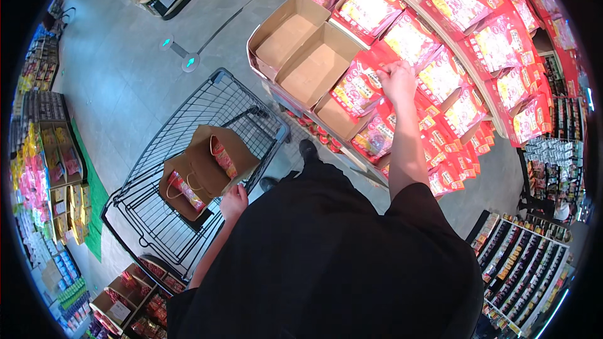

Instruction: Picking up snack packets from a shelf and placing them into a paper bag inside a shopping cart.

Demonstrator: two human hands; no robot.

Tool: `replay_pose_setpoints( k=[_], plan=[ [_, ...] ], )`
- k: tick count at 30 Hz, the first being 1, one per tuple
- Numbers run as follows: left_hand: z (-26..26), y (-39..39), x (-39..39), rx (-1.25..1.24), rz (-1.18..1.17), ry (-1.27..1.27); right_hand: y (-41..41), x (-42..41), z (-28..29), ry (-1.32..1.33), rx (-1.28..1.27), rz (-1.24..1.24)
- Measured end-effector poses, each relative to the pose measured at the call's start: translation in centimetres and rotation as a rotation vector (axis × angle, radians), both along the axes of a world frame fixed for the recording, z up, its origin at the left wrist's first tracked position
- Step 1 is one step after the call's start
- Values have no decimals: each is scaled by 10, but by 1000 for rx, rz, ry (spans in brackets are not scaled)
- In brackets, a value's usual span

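My right hand [398,80] reaches over the display, its fingers closed at the top edge of a red snack bag [360,82] that is tilted above a cardboard compartment. My left hand [234,201] is at the edge of a brown paper bag [245,150] in the metal shopping cart [155,150]; its fingers look curled on the paper rim. A red package [224,157] lies inside that bag. Beside it stands a second paper bag [169,193] with twisted handles and another red package [186,190] inside.
Two bare cardboard trays [313,63] form the display's near left corner. Tiers of red bags [459,0] rise at the right. A shelf with pink and yellow goods [35,165] stands at the far left, a bottle rack [523,268] at lower right. My shoe [308,148] is between cart and display.
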State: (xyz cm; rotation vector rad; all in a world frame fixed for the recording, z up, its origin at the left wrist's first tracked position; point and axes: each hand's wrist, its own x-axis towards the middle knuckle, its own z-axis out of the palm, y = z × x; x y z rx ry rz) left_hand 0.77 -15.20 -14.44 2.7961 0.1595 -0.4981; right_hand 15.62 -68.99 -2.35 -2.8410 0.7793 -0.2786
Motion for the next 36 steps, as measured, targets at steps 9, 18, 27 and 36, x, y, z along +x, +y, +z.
replay_pose_setpoints(
  k=[9, 18, 27, 36],
  plan=[
    [-1, 7, 1, -36, 27, 83, 64, -17, 66, -127, 320, 152],
    [3, 8, 0, -438, -5, -222, 94, -17, 92, -96, 1174, 357],
    [138, -60, 68, -513, -306, -826, 229, -6, 75, 326, 2107, 475],
    [107, -18, 63, -858, 213, -755, 307, 8, 40, 399, 2007, 603]
  ],
)
